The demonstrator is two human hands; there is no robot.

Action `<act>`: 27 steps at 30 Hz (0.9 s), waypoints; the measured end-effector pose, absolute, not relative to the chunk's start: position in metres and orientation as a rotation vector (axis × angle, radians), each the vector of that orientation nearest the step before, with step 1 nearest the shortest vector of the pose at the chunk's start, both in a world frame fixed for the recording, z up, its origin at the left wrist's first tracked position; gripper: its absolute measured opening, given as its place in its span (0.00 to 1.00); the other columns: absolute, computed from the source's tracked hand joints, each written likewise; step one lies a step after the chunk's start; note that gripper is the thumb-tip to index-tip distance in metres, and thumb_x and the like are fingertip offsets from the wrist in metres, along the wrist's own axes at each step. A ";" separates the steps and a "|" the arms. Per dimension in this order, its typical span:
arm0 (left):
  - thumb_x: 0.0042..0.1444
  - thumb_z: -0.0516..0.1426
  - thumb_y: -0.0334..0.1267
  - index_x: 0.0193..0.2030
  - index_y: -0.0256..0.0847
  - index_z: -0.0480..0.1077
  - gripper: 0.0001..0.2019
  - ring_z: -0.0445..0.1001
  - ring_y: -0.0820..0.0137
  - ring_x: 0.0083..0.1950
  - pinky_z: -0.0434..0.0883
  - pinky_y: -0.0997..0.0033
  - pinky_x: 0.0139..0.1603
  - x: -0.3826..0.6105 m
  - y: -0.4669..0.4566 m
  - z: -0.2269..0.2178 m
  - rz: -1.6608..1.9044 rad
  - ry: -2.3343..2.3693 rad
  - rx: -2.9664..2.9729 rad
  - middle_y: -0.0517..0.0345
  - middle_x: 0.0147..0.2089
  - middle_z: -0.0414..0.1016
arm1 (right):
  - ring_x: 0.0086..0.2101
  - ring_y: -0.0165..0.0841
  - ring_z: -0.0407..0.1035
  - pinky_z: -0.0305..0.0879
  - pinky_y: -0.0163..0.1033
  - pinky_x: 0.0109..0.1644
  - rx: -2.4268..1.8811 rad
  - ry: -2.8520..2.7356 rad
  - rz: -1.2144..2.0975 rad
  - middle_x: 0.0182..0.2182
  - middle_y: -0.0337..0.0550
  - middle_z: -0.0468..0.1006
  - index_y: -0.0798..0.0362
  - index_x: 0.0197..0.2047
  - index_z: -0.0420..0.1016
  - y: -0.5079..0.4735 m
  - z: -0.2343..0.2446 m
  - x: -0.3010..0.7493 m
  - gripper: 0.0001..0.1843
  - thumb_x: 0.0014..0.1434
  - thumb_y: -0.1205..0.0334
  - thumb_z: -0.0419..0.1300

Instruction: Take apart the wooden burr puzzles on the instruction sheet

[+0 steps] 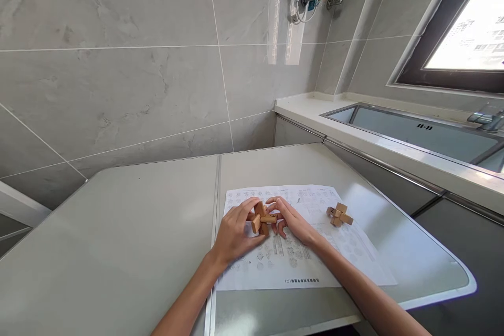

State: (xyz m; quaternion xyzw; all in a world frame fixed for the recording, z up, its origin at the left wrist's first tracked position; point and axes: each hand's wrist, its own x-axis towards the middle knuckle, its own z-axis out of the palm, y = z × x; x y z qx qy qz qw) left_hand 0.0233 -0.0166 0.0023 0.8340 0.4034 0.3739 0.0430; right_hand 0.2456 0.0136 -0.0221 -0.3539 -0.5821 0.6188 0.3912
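Both hands, left hand (235, 231) and right hand (293, 222), grip a partly joined wooden puzzle (262, 218) near the bench's (137, 231) middle, while a second wooden cluster (339, 214) lies apart, apparently unused.

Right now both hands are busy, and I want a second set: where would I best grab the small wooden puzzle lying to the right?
Pinch the small wooden puzzle from above, across its crossing middle; its blocks jut sideways, and it lies apart on the printed sheet.

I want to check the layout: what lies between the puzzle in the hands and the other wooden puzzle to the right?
In the head view, only the printed sheet lies between the held puzzle and the second puzzle; the right hand covers part of that stretch.
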 end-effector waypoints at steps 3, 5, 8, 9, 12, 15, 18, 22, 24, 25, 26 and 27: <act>0.57 0.66 0.35 0.73 0.48 0.60 0.38 0.85 0.58 0.51 0.80 0.56 0.54 0.023 -0.014 0.001 1.160 1.300 2.633 0.49 0.66 0.78 | 0.19 0.28 0.64 0.59 0.33 0.22 -0.953 -1.477 1.526 0.27 0.35 0.75 0.48 0.44 0.69 0.013 -0.023 0.246 0.28 0.72 0.31 0.49; 0.58 0.66 0.35 0.73 0.47 0.60 0.37 0.85 0.56 0.53 0.80 0.55 0.55 0.022 -0.013 0.001 1.167 1.325 2.681 0.48 0.66 0.78 | 0.16 0.26 0.59 0.56 0.33 0.21 -0.960 -1.499 1.556 0.21 0.33 0.72 0.50 0.36 0.69 0.013 -0.023 0.245 0.30 0.72 0.31 0.51; 0.60 0.64 0.35 0.73 0.46 0.59 0.35 0.85 0.56 0.54 0.79 0.55 0.55 0.023 -0.013 0.001 1.174 1.328 2.727 0.47 0.66 0.78 | 0.15 0.25 0.59 0.52 0.33 0.19 -0.937 -1.515 1.659 0.18 0.33 0.69 0.51 0.29 0.67 0.013 -0.022 0.245 0.32 0.69 0.31 0.55; 0.61 0.64 0.34 0.73 0.46 0.59 0.34 0.85 0.56 0.54 0.79 0.55 0.55 0.023 -0.014 0.001 1.171 1.320 2.735 0.47 0.66 0.78 | 0.14 0.25 0.59 0.52 0.33 0.18 -0.925 -1.506 1.693 0.18 0.33 0.68 0.50 0.28 0.66 0.013 -0.022 0.245 0.32 0.69 0.31 0.57; 0.62 0.63 0.34 0.74 0.48 0.58 0.35 0.84 0.55 0.56 0.78 0.54 0.56 0.023 -0.014 0.003 1.148 1.304 2.751 0.48 0.67 0.78 | 0.14 0.23 0.54 0.49 0.33 0.18 -0.897 -1.442 1.782 0.18 0.30 0.64 0.50 0.26 0.62 0.014 -0.021 0.245 0.32 0.68 0.32 0.59; 0.63 0.63 0.34 0.75 0.50 0.56 0.36 0.82 0.54 0.60 0.76 0.53 0.59 0.022 -0.013 0.004 1.112 1.301 2.768 0.48 0.68 0.77 | 0.14 0.21 0.49 0.45 0.33 0.18 -0.888 -1.363 1.852 0.18 0.28 0.60 0.48 0.26 0.59 0.016 -0.023 0.246 0.31 0.66 0.34 0.61; 0.65 0.62 0.34 0.75 0.51 0.55 0.35 0.81 0.53 0.61 0.75 0.53 0.59 0.022 -0.012 0.005 1.078 1.306 2.774 0.47 0.69 0.76 | 0.14 0.21 0.48 0.44 0.32 0.18 -0.891 -1.301 1.891 0.18 0.27 0.59 0.48 0.26 0.59 0.019 -0.024 0.247 0.29 0.65 0.36 0.63; 0.66 0.61 0.34 0.76 0.51 0.55 0.34 0.82 0.54 0.59 0.75 0.53 0.58 0.023 -0.012 0.007 1.116 1.305 2.775 0.47 0.68 0.77 | 0.15 0.21 0.48 0.43 0.32 0.17 -0.893 -1.258 1.924 0.18 0.27 0.59 0.48 0.26 0.59 0.020 -0.024 0.248 0.29 0.64 0.37 0.64; 0.66 0.61 0.35 0.76 0.51 0.55 0.35 0.83 0.54 0.57 0.76 0.54 0.57 0.024 -0.013 0.008 1.143 1.282 2.780 0.47 0.68 0.77 | 0.15 0.21 0.48 0.44 0.31 0.17 -0.891 -1.251 1.947 0.18 0.27 0.59 0.48 0.26 0.59 0.019 -0.023 0.248 0.29 0.64 0.37 0.64; 0.66 0.62 0.35 0.77 0.51 0.54 0.35 0.83 0.55 0.57 0.76 0.54 0.56 0.024 -0.014 0.008 1.149 1.269 2.785 0.47 0.68 0.77 | 0.15 0.21 0.48 0.44 0.31 0.17 -0.890 -1.252 1.962 0.17 0.27 0.59 0.48 0.26 0.60 0.018 -0.022 0.248 0.29 0.65 0.37 0.64; 0.66 0.62 0.35 0.77 0.51 0.54 0.36 0.84 0.55 0.56 0.76 0.54 0.56 0.024 -0.014 0.007 1.149 1.258 2.792 0.47 0.67 0.77 | 0.14 0.21 0.48 0.44 0.31 0.16 -0.891 -1.253 1.977 0.17 0.27 0.59 0.48 0.26 0.60 0.018 -0.021 0.248 0.29 0.65 0.37 0.64; 0.66 0.62 0.35 0.77 0.51 0.53 0.36 0.84 0.56 0.55 0.76 0.55 0.56 0.023 -0.014 0.007 1.145 1.251 2.798 0.47 0.68 0.77 | 0.14 0.22 0.49 0.44 0.30 0.16 -0.892 -1.256 1.992 0.17 0.27 0.59 0.48 0.27 0.61 0.017 -0.019 0.248 0.29 0.65 0.37 0.64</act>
